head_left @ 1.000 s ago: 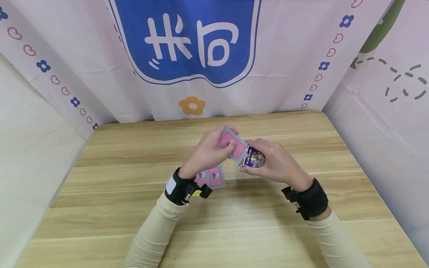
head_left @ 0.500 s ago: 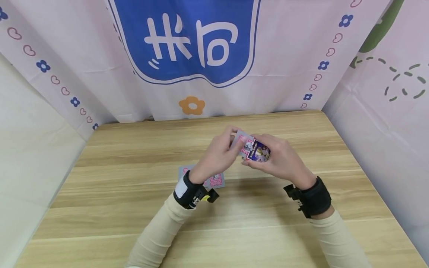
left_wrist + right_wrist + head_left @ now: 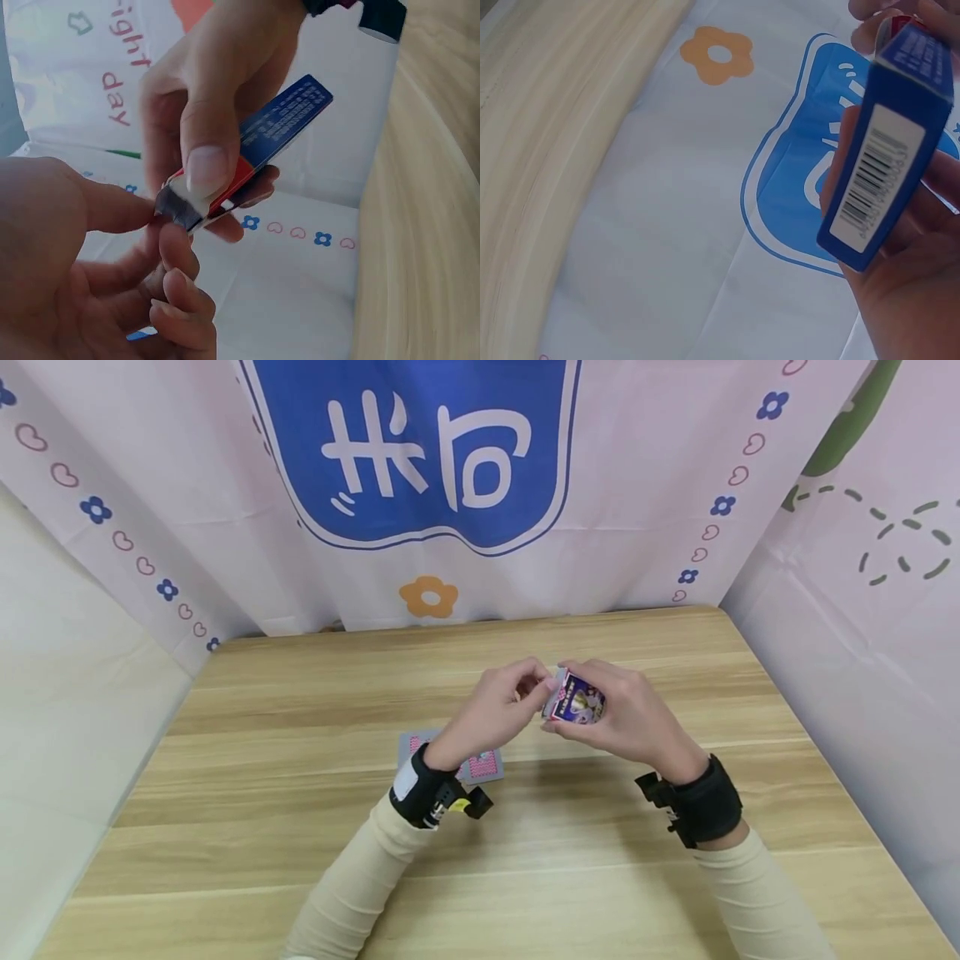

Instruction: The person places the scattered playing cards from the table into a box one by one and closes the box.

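Observation:
A purple-and-red playing card box is gripped by my right hand above the table, its thumb lying along one narrow side. Only a short end of the grey-bordered playing cards sticks out of the box's left end. My left hand pinches that end; in the left wrist view its thumb and index finger meet at the dark grey tip. The right wrist view gives the blue side of the box with a white barcode label. Beneath the left wrist, pink-backed cards lie on the table, partly hidden.
The wooden table reaches back to a white printed curtain with a blue emblem. More light cloth hangs at the left and right sides. Black camera straps sit on both wrists.
The playing cards have slid rightward into the box until only a short end shows. My left hand has followed toward the right hand, uncovering more of the cards on the table.

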A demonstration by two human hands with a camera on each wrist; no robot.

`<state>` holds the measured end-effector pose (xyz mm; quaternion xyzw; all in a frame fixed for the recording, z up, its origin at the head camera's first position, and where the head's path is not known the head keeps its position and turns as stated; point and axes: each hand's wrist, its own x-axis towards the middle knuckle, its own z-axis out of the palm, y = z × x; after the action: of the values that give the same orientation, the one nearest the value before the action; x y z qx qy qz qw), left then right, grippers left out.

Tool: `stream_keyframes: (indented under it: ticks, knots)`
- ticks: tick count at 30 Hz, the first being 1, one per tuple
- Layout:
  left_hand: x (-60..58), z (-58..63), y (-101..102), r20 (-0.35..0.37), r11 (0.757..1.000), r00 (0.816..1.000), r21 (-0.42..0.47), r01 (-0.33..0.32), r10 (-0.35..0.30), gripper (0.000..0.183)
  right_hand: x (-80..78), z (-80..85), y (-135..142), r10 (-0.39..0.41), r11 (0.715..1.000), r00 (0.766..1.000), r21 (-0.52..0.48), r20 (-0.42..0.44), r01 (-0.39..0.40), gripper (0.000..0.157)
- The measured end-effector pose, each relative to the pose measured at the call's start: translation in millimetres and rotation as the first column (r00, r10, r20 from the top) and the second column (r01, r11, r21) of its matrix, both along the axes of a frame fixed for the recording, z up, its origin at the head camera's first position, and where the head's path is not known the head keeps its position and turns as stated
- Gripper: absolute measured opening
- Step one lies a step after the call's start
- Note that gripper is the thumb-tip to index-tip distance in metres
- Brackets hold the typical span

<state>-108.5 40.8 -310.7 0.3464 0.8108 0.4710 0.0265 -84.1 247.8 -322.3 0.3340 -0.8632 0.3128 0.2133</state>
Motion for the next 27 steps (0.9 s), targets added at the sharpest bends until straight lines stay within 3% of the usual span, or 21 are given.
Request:
stream_keyframes:
  ticks: [3, 9, 15, 19, 23, 25, 27]
  knots:
    - [-3.3, -1.0, -3.4, 0.069, 1.0, 0.997, -0.009, -0.021, 0.022, 0.017, 0.9, 1.1, -0.8, -0.005, 1.0, 1.0, -0.004, 0.002, 0.005, 0.069]
    - [-5.5, 0.2, -7.2, 0.227, 0.996, 0.974, -0.075, 0.042, -0.024, 0.022, 0.0, 0.0, -4.2, 0.019, 1.0, 1.0, 0.006, -0.011, -0.019, 0.068]
    - [-9.1, -4.8, -7.6, 0.296, 0.994, 0.953, -0.072, 0.081, -0.056, 0.023, 2.2, -2.5, -6.0, -0.002, 1.0, 1.0, 0.022, -0.01, 0.003, 0.068]
    - [-10.7, -6.4, -11.3, 0.267, 0.991, 0.962, -0.096, 0.089, -0.06, 0.025, 3.2, -4.3, -7.9, -0.002, 1.0, 1.0, 0.026, 0.0, 0.002, 0.069]
    - [-13.6, -9.1, -20.7, 0.168, 0.986, 0.984, -0.148, 0.078, -0.053, 0.027, 3.1, -4.9, -9.6, 0.015, 1.0, 1.0, 0.023, 0.008, -0.016, 0.072]
    - [-16.9, -15.2, -28.3, 0.089, 0.975, 0.995, -0.214, 0.056, -0.038, 0.025, 2.9, -5.2, -10.9, 0.014, 1.0, 1.0, 0.027, 0.009, -0.014, 0.072]
    - [-19.4, -24.5, -38.1, 0.014, 0.944, 1.0, -0.33, 0.013, -0.009, 0.023, 3.2, -6.5, -12.7, 0.014, 0.999, 1.0, 0.033, 0.019, -0.015, 0.073]
